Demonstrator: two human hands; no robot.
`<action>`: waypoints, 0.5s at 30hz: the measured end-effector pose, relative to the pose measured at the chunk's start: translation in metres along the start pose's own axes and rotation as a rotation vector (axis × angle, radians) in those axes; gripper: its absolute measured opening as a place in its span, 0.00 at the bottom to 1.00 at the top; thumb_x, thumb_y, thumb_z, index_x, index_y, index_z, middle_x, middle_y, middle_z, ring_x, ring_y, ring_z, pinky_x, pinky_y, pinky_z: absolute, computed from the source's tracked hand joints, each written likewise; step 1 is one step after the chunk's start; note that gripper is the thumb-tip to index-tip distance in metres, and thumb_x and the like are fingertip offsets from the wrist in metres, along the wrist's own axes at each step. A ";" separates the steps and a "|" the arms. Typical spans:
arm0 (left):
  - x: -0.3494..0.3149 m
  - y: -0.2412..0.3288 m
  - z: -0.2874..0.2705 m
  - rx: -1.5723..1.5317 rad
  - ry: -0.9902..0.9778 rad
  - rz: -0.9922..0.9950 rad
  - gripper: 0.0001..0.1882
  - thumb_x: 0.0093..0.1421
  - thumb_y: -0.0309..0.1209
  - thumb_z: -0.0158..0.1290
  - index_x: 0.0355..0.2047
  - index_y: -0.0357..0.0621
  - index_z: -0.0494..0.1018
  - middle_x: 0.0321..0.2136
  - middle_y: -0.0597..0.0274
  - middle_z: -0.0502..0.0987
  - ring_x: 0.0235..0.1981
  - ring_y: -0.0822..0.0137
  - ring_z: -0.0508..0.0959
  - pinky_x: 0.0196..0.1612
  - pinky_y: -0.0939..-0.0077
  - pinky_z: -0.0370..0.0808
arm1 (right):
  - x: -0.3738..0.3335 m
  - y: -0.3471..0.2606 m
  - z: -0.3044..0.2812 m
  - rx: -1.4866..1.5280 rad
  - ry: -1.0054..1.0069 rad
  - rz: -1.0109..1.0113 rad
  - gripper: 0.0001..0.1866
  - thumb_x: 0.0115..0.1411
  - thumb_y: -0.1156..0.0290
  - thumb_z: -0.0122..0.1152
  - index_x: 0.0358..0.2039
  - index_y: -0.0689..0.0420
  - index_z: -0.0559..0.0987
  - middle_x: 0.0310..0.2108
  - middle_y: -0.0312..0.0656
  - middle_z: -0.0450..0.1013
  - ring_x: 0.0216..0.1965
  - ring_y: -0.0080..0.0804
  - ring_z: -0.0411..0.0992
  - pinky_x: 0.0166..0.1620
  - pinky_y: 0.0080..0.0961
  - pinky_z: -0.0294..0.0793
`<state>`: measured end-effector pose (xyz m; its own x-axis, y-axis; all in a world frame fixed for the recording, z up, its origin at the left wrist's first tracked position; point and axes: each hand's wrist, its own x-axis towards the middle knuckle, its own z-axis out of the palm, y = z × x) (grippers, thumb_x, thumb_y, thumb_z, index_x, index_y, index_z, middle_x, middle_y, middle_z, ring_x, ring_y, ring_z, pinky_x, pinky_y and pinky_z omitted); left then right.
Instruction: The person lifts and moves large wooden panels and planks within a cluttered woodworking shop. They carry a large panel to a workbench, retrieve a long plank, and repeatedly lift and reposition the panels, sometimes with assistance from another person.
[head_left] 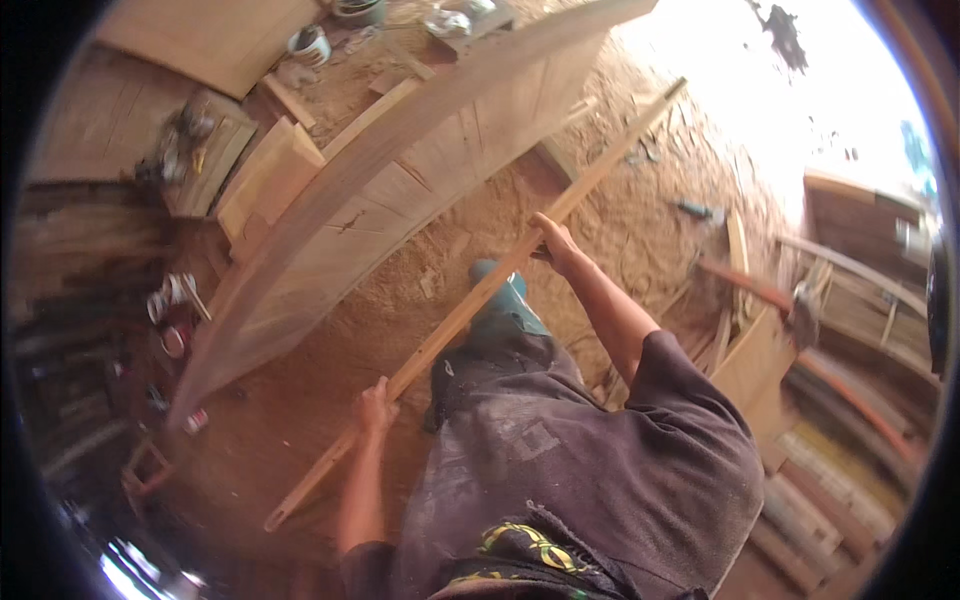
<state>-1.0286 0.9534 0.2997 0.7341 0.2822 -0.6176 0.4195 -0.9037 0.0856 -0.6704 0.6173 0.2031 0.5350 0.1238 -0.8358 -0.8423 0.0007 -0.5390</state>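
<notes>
A long, narrow wooden strip [462, 312] runs slantwise across my body, from low on the left up to the far right. My left hand [375, 408] is closed round it nearer its lower end. Farther up, my right hand [553, 243] grips the same strip, the thumb side on top and the other fingers partly hidden beneath. In front of me a large wooden panel [400, 190] stands on its edge, its near face pale with dark cracks. The strip is held on my side of the panel, apart from it along most of its length.
Sawdust and shavings cover the floor [640, 200]. Beyond the panel lie offcuts [270, 180] and a white bucket [309, 45]. To the right are a power tool with a teal body [697, 210], a wooden frame [860, 262] and stacked boards [830, 500]. Cans [175, 340] stand at the left.
</notes>
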 end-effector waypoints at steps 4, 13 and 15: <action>0.011 -0.033 -0.016 -0.014 -0.054 -0.009 0.26 0.46 0.35 0.66 0.47 0.51 0.75 0.31 0.47 0.81 0.36 0.45 0.81 0.40 0.51 0.77 | 0.007 0.039 0.035 0.052 0.086 0.014 0.25 0.53 0.52 0.63 0.42 0.60 0.75 0.37 0.44 0.74 0.38 0.38 0.76 0.45 0.36 0.77; 0.104 -0.127 0.028 0.006 -0.146 -0.068 0.31 0.47 0.38 0.68 0.51 0.44 0.73 0.34 0.41 0.80 0.39 0.41 0.80 0.45 0.50 0.75 | 0.124 0.126 0.104 0.065 0.109 0.124 0.29 0.54 0.53 0.62 0.48 0.64 0.74 0.42 0.48 0.74 0.45 0.42 0.76 0.50 0.40 0.76; 0.133 -0.143 0.043 0.071 -0.122 -0.050 0.30 0.47 0.40 0.68 0.50 0.44 0.73 0.34 0.41 0.80 0.39 0.41 0.80 0.45 0.51 0.76 | 0.135 0.132 0.118 0.108 0.141 0.139 0.29 0.54 0.54 0.63 0.48 0.64 0.74 0.44 0.48 0.73 0.46 0.42 0.75 0.51 0.39 0.75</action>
<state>-1.0137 1.1061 0.1718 0.6412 0.2906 -0.7102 0.4124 -0.9110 -0.0004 -0.7167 0.7509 0.0312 0.4108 -0.0098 -0.9117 -0.9067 0.1000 -0.4096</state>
